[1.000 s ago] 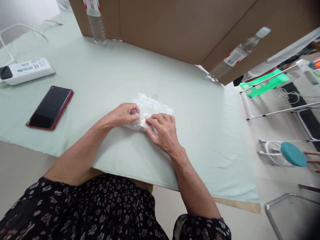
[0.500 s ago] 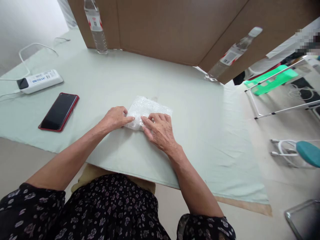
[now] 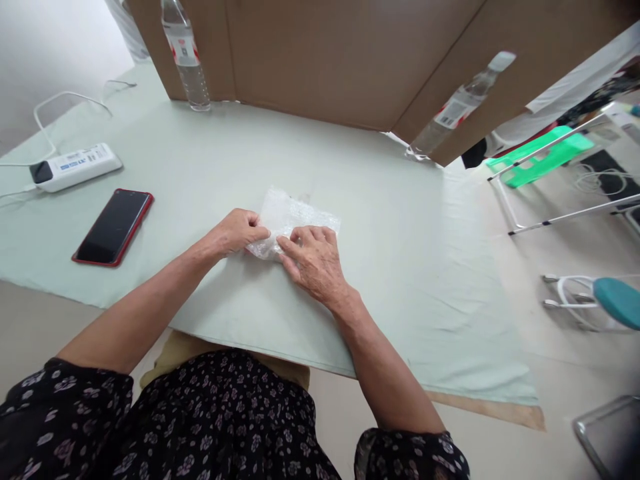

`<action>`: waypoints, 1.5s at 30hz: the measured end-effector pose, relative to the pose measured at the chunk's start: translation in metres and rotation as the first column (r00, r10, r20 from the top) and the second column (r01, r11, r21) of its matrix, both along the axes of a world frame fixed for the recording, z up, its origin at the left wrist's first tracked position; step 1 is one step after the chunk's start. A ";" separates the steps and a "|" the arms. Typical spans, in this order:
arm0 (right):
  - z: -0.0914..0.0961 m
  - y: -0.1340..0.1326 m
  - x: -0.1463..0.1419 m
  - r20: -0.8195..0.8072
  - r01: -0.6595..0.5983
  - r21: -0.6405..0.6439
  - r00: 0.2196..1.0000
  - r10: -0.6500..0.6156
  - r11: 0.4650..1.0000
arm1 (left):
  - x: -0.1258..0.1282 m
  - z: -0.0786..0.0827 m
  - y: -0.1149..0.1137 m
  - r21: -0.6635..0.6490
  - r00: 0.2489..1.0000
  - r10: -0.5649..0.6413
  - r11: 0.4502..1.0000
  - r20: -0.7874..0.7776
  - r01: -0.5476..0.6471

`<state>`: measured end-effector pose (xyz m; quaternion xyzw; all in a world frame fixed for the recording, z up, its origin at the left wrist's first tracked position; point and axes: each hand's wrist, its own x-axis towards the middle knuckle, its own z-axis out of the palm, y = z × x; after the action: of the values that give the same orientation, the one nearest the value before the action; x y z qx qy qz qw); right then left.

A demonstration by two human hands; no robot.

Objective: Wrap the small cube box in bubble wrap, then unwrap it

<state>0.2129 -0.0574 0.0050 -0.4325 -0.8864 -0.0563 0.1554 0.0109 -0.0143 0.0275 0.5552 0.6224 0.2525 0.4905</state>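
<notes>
A small sheet of clear bubble wrap (image 3: 285, 212) lies on the pale green tablecloth in front of me. My left hand (image 3: 243, 230) pinches its left edge between thumb and curled fingers, and that edge is slightly raised. A bit of red shows under the wrap by these fingertips, too small to name. My right hand (image 3: 314, 259) rests on the near right part of the wrap, palm down, with its fingers spread and lightly bent. The wrap's near right portion is hidden beneath it.
A red-cased phone (image 3: 114, 227) and a white power strip (image 3: 75, 167) with cables lie at left. Water bottles (image 3: 193, 73) (image 3: 457, 110) stand before a brown cardboard screen (image 3: 320, 60). Beyond the table's right side are a teal stool (image 3: 617, 303) and a white metal frame (image 3: 560, 219).
My left fingers have closed on the bubble wrap's left edge and lifted it a little. My right hand stays on the wrap. The view has shifted slightly.
</notes>
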 end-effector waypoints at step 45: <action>0.005 0.017 0.033 -0.545 0.062 -0.153 0.827 -0.137 0.986 | 0.033 -0.051 -0.020 0.768 0.985 -0.160 0.621 -0.068 0.154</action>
<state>0.2461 -0.0403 0.0104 -0.4849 -0.7815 0.1205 0.3736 0.0436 -0.0343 -0.0234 0.7624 0.4025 0.4520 0.2291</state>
